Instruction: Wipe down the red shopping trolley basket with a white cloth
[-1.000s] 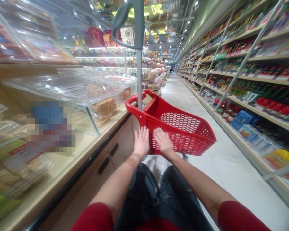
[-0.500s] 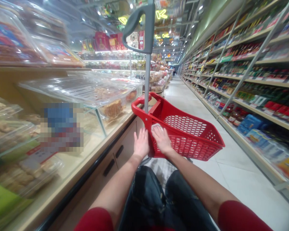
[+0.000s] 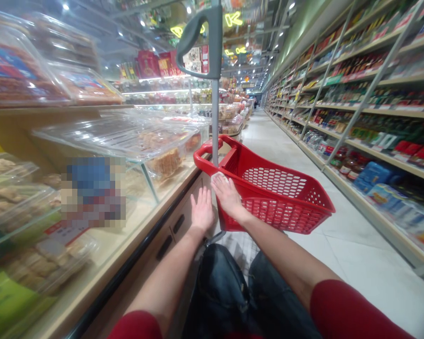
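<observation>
Holding a white wipe [image 3: 217, 177] under the outstretched right hand [image 3: 227, 195], against the near left end of a red shopping basket [image 3: 286, 212], just below its rim. Keeping the left hand [image 3: 202, 210] bare and wide, with fingers straight and slightly parted, just left of the basket and right of a pale display counter [image 3: 127, 252]. Cannot tell from this angle about contact between left fingertips and basket. Facing the basket at centre, with its right end pointing into a pale tiled aisle floor [image 3: 268, 129]. Facing also a silver pole [image 3: 215, 120], upright at the basket's left end, with a gray looped handle [image 3: 215, 44] higher up. Flanked on the left by the counter's black rail [image 3: 127, 266] and a large clear plastic cover [image 3: 120, 134], on the right by long store shelves [image 3: 403, 113] of packaged goods. Wearing dark jeans [image 3: 222, 278], with knees near, below the basket.
</observation>
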`<state>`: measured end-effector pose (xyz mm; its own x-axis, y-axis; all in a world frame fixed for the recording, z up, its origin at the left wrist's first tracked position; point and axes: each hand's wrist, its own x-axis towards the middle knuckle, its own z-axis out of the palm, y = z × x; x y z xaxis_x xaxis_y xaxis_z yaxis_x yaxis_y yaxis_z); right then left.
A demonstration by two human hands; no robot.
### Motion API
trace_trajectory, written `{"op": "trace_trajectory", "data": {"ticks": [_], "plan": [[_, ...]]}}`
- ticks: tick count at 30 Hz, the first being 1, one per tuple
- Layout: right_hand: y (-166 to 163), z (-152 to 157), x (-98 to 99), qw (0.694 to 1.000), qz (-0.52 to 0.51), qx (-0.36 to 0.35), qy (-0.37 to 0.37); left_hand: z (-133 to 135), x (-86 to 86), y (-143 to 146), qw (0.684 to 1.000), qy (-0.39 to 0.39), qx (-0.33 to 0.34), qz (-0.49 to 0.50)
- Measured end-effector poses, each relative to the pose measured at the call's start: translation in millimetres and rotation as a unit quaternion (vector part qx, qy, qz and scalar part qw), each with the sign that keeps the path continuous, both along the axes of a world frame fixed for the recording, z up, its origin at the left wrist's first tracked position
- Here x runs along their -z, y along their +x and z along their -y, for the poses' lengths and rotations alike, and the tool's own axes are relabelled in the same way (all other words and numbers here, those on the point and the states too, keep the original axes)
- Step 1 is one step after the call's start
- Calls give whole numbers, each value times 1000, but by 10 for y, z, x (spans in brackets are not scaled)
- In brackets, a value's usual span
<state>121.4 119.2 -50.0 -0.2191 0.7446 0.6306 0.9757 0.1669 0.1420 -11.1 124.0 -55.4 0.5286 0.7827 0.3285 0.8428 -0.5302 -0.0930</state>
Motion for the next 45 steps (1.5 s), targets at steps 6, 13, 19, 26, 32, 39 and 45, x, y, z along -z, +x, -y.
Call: {"op": "trace_trajectory", "data": {"ticks": [6,13,19,26,32,39,45], "plan": [[95,223,626,996,42,-22,-77,55,108,-10,1000,-3,7,-7],[259,355,296,1000,-30,3,7,82,89,204,1000,6,24,15],[467,380,125,997,-68,44,-9,216,69,411,998,11,61,22],[602,625,598,994,-50,48,-80,319,65,544,997,4,82,1],[785,687,228,995,-42,65,58,417,37,656,995,15,98,-13],[944,854,700,998,-3,38,55,550,34,801,991,61,120,-6],[1004,978,576,994,-30,40,98,623,43,897,987,73,144,-17]]}}
